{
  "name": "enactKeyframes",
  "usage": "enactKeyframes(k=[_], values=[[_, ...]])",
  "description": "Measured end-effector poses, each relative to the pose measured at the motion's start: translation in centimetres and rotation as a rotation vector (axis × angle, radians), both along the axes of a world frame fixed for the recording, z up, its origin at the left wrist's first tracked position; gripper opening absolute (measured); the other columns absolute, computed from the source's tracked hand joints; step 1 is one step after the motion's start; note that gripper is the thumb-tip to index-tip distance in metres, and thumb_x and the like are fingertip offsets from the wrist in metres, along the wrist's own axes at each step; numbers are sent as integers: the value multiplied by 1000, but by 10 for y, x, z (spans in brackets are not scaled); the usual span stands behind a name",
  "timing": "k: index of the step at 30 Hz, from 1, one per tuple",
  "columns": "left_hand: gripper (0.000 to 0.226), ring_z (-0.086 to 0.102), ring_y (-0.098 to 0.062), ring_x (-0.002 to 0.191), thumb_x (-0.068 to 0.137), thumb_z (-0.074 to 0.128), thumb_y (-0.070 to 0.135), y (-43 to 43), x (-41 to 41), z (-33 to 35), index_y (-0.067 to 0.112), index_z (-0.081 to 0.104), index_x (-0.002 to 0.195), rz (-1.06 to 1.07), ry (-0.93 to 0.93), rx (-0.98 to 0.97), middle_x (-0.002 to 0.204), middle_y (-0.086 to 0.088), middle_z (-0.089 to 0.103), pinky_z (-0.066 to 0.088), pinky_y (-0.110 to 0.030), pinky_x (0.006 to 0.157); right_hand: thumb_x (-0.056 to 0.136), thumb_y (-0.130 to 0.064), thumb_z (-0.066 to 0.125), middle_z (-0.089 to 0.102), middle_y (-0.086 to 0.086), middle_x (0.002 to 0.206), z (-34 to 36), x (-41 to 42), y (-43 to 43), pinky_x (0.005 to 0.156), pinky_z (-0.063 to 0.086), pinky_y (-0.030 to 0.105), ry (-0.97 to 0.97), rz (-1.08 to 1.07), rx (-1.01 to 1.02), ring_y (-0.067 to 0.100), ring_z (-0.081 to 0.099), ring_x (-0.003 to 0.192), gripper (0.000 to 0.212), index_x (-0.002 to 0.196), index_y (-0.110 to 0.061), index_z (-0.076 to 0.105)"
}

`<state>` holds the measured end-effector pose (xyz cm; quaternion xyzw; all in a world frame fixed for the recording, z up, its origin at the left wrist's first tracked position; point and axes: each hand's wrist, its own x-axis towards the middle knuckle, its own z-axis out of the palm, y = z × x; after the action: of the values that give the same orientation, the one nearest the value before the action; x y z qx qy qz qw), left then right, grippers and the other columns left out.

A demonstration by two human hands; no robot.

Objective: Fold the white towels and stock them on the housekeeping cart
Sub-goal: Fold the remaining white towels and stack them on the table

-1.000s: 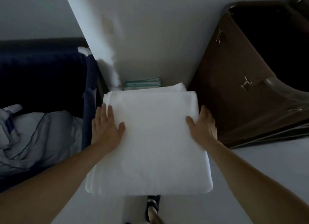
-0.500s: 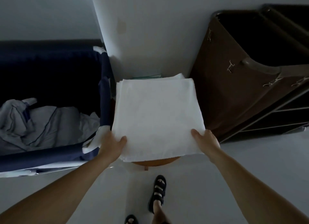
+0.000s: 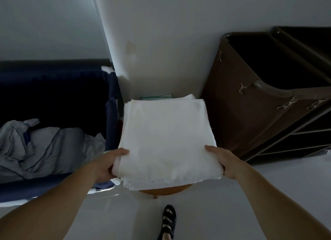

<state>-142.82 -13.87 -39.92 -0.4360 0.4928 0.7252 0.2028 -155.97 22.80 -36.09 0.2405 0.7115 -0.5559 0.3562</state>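
A folded white towel (image 3: 166, 135) lies on a stack of folded white linen over a round wooden stool (image 3: 164, 190). My left hand (image 3: 109, 164) grips the towel's near left corner, thumb on top and fingers under the edge. My right hand (image 3: 222, 161) grips the near right corner the same way. To the right stands the housekeeping cart (image 3: 279, 143), with dark open shelves and a brown bag (image 3: 238, 114) hung on its end.
A navy laundry bin (image 3: 111, 114) with crumpled grey-white linen (image 3: 44, 146) stands at the left. Green-edged folded items (image 3: 155, 97) lie behind the stack against the white wall. My sandalled foot (image 3: 168, 221) is on the pale floor below the stool.
Both hands slid from the towel's sides back to its near corners and took hold of them. The camera pulled back, showing the stool, the floor and more of the cart.
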Motion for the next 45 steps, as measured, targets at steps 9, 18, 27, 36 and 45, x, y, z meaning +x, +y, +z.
enactKeyframes(k=[9, 18, 27, 36, 45], values=[[37, 67, -32, 83, 75, 67, 6, -10, -79, 98, 1, 60, 111, -34, 221, -113, 86, -18, 71, 59, -42, 74, 91, -13, 71, 71, 8, 96, 61, -73, -51, 62, 54, 32, 427, 49, 31, 23, 67, 78, 16, 105, -9, 66], [13, 73, -16, 63, 94, 54, 11, -51, -128, 217, 13, 67, 94, 283, 687, -164, 73, -3, 75, 59, -27, 54, 82, -35, 75, 74, -4, 109, 170, -165, -92, 79, 59, 33, 872, -53, -272, 16, 72, 99, 25, 105, -28, 71], [16, 66, -29, 71, 84, 58, 5, -22, -52, 58, 1, 63, 99, 27, 125, -178, 82, -17, 66, 54, -34, 61, 93, -13, 69, 73, 5, 94, 40, -90, -43, 56, 57, 30, 459, 1, 0, 17, 72, 68, 8, 101, -14, 67], [27, 47, -11, 65, 97, 54, 29, 29, -33, -8, 8, 50, 113, -83, -10, -776, 88, 0, 55, 31, -22, 49, 99, -30, 49, 62, 16, 113, -34, -63, -33, 77, 41, 36, 455, 285, 538, 31, 54, 92, 37, 126, -5, 55], [39, 51, -19, 76, 101, 49, 39, 31, -24, -40, 6, 43, 122, -166, 151, -1002, 106, -14, 62, 40, -33, 66, 103, -47, 36, 62, 16, 122, -48, -49, -18, 83, 49, 44, 512, 349, 676, 38, 59, 102, 44, 135, -19, 45]])
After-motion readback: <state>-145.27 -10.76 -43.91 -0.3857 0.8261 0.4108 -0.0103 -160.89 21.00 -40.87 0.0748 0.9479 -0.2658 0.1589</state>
